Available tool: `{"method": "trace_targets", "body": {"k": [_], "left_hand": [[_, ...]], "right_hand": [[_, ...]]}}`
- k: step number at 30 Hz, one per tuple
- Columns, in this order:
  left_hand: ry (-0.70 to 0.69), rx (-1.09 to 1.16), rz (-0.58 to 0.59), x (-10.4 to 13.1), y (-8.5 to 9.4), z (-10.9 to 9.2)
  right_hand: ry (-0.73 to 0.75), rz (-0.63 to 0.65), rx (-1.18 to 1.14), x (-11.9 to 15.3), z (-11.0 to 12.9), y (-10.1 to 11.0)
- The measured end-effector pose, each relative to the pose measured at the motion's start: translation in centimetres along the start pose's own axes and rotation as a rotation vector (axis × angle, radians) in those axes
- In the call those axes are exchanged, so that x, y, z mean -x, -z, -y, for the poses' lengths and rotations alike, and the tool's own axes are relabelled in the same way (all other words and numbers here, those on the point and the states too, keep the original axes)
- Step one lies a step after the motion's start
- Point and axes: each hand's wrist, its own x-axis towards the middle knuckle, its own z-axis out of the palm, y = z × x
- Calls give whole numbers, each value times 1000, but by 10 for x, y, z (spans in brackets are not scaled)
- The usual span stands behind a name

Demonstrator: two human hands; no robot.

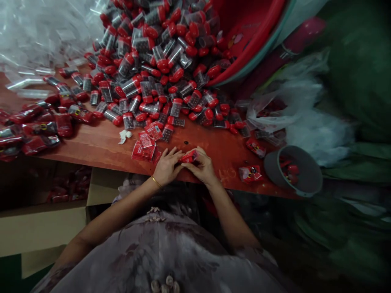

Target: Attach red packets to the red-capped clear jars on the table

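Near the front edge of the table, my right hand [203,167] pinches a small red printed card or packet [187,156] between thumb and fingers. My left hand [166,166], with a gold bangle at the wrist, lies beside it with its fingers stretched out, close to the packet's left end; whether it touches cannot be made out. Just left of my left hand is a small stack of red printed cards [143,151]. Beyond both hands spreads a large heap of small transparent tubes with red caps [146,91], dark contents showing inside.
A red basin [265,36] tips toward the heap. Wrapped red packs [39,126] lie at the left, above an open cardboard box [104,187]. At the right stand a grey bucket [275,162] with red pieces inside and a red pack [250,173]. Transparent plastic [39,32] covers the far left.
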Motion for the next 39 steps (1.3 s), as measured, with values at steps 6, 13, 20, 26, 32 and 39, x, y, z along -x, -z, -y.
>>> {"method": "trace_targets", "body": {"k": [6,13,20,26,32,39], "left_hand": [[-3,109,-151,15,10,1],[-71,-30,-170,5,22,-3],[-117,-211,-32,0,22,-6],[-98,-269,-46,-2,16,-5],[-97,-289,-45,-3,8,-2],[12,-238,-11,4,12,-9]], "right_hand": [[-9,24,-10,0,-6,0],[-14,36,5,1,-4,0],[0,116,76,1,-6,-1],[-10,128,128,-3,-5,-2],[22,98,179,-1,-8,-4],[72,39,283,3,-19,-8]]}}
